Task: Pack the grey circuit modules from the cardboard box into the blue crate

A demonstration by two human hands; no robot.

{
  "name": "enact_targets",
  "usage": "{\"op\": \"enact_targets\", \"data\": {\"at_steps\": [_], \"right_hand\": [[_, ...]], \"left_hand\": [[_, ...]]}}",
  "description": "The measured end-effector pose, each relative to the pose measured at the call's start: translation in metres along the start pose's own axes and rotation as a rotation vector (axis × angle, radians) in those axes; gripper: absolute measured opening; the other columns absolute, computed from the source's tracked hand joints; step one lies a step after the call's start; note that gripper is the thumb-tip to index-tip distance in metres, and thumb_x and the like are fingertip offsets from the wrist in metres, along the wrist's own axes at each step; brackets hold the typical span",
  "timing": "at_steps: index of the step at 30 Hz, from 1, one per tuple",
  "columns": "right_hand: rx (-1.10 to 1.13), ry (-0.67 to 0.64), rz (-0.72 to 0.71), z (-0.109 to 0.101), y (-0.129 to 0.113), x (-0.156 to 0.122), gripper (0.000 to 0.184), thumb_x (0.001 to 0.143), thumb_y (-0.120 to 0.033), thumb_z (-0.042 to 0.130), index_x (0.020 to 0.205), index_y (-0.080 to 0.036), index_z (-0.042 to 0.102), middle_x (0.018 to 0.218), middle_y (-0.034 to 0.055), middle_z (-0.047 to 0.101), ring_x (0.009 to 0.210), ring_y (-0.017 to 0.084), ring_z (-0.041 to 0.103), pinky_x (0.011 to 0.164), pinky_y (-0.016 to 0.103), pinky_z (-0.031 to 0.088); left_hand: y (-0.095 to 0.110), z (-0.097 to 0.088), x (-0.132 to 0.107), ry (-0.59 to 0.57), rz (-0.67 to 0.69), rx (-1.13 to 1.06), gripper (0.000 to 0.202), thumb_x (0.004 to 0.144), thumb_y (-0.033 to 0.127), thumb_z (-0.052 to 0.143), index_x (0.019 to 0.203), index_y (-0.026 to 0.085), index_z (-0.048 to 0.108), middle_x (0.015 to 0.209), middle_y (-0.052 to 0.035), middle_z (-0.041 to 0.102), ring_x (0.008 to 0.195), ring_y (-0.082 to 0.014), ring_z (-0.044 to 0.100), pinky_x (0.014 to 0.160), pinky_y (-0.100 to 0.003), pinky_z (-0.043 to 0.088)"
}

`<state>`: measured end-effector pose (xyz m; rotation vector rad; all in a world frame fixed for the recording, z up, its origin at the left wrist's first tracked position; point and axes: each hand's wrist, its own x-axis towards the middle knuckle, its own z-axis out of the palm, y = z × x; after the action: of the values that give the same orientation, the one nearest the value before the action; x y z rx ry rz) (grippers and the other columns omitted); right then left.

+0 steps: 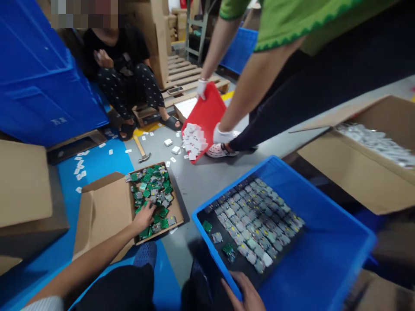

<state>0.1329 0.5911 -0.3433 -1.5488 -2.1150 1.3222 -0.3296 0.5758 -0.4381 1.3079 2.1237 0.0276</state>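
Note:
My left hand (145, 217) reaches into a shallow cardboard box (177, 211), its fingers apart over a loose heap of small green circuit boards (152, 183). Its fingertips touch the boards; I cannot make out a single board held in them. My right hand (248, 293) grips the near rim of a blue plastic bin (333, 242), the rim lying between thumb and fingers. Inside the bin, small circuit boards (256, 216) lie in close rows on a dark sheet. A few looser boards (229, 252) sit near the left wall.
A co-worker in white gloves tilts a red tray (210, 106) of white pieces. Another person sits by a pallet (184, 71). A hammer (141, 149) and scattered white pieces (79, 166) lie on the floor. An open carton (343, 168) stands right, blue crates (48, 103) left.

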Motion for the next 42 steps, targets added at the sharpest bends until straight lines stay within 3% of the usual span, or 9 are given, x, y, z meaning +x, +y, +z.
{"op": "enact_targets", "data": {"at_steps": [4, 10, 14, 18, 21, 26, 33, 37, 42], "right_hand": [[0.002, -0.005, 0.046, 0.001, -0.006, -0.003, 0.045, 0.088, -0.058, 0.061, 0.114, -0.023, 0.073, 0.11, 0.0104, 0.074, 0.104, 0.026, 0.071, 0.096, 0.034, 0.056], [0.112, -0.09, 0.106, -0.013, -0.006, 0.0, 0.056, 0.096, -0.06, 0.045, 0.128, -0.021, 0.067, 0.126, 0.0116, 0.07, 0.121, 0.028, 0.063, 0.109, 0.04, 0.047], [-0.059, -0.065, 0.196, -0.021, 0.007, 0.024, 0.054, 0.096, -0.052, 0.047, 0.131, -0.015, 0.064, 0.131, 0.0157, 0.067, 0.126, 0.03, 0.06, 0.113, 0.042, 0.042], [-0.364, -0.176, 0.286, -0.009, 0.023, 0.059, 0.06, 0.092, -0.04, 0.056, 0.142, -0.007, 0.051, 0.14, 0.0223, 0.058, 0.129, 0.031, 0.058, 0.111, 0.039, 0.042], [-0.495, -0.24, 0.265, 0.008, 0.031, 0.077, 0.066, 0.089, -0.035, 0.062, 0.146, -0.007, 0.045, 0.136, 0.0239, 0.059, 0.124, 0.033, 0.061, 0.103, 0.04, 0.047], [-0.6, -0.172, 0.102, 0.027, 0.048, 0.086, 0.049, 0.085, -0.014, 0.059, 0.133, -0.009, 0.057, 0.132, 0.0246, 0.06, 0.127, 0.034, 0.057, 0.105, 0.041, 0.045], [-0.136, 0.101, 0.07, 0.027, 0.075, 0.096, 0.049, 0.085, -0.025, 0.055, 0.134, -0.015, 0.055, 0.12, 0.0145, 0.065, 0.111, 0.028, 0.064, 0.095, 0.043, 0.055], [-0.013, 0.205, -0.042, 0.029, 0.068, 0.119, 0.055, 0.083, -0.025, 0.056, 0.138, -0.021, 0.054, 0.129, 0.0129, 0.058, 0.114, 0.026, 0.062, 0.097, 0.043, 0.055], [-0.012, 0.2, -0.129, 0.044, 0.047, 0.156, 0.06, 0.083, -0.02, 0.056, 0.142, -0.02, 0.048, 0.125, 0.0132, 0.058, 0.117, 0.027, 0.059, 0.103, 0.047, 0.052]], "left_hand": [[-0.004, -0.017, 0.004, 0.076, -0.107, -0.262, 0.045, 0.07, 0.014, 0.063, 0.115, 0.017, 0.062, 0.133, -0.0142, 0.053, 0.126, -0.0341, 0.054, 0.104, -0.041, 0.046], [0.002, -0.052, -0.003, 0.055, -0.246, -0.759, 0.032, 0.074, 0.023, 0.06, 0.105, 0.016, 0.063, 0.086, -0.006, 0.067, 0.076, -0.0233, 0.069, 0.06, -0.03, 0.055], [0.027, -0.074, -0.006, -0.041, -0.202, -1.002, 0.028, 0.073, 0.027, 0.07, 0.098, 0.018, 0.062, 0.078, -0.0023, 0.066, 0.062, -0.0161, 0.064, 0.056, -0.027, 0.055], [0.069, -0.082, 0.002, -0.208, -0.108, -1.065, 0.03, 0.074, 0.037, 0.077, 0.093, 0.017, 0.064, 0.079, -0.0032, 0.068, 0.058, -0.014, 0.062, 0.055, -0.026, 0.054], [0.099, -0.071, 0.009, -0.314, -0.049, -0.997, 0.035, 0.069, 0.041, 0.084, 0.088, 0.016, 0.068, 0.08, -0.0042, 0.071, 0.055, -0.0122, 0.059, 0.049, -0.021, 0.047], [0.126, -0.029, 0.021, -0.341, -0.049, -0.824, 0.032, 0.064, 0.04, 0.085, 0.074, 0.016, 0.066, 0.063, 0.0004, 0.066, 0.048, -0.0117, 0.053, 0.044, -0.021, 0.038], [0.121, 0.005, 0.008, -0.278, -0.05, -0.704, 0.04, 0.069, 0.053, 0.077, 0.082, 0.017, 0.067, 0.066, 0.0013, 0.064, 0.055, -0.014, 0.056, 0.051, -0.023, 0.041], [0.12, 0.017, -0.006, -0.283, -0.046, -0.709, 0.047, 0.069, 0.062, 0.074, 0.082, 0.018, 0.067, 0.059, 0.0032, 0.06, 0.051, -0.0137, 0.053, 0.049, -0.023, 0.039], [0.119, 0.025, -0.014, -0.262, -0.065, -0.739, 0.054, 0.066, 0.069, 0.072, 0.081, 0.018, 0.064, 0.056, 0.0043, 0.056, 0.047, -0.0127, 0.05, 0.046, -0.023, 0.036]]}}
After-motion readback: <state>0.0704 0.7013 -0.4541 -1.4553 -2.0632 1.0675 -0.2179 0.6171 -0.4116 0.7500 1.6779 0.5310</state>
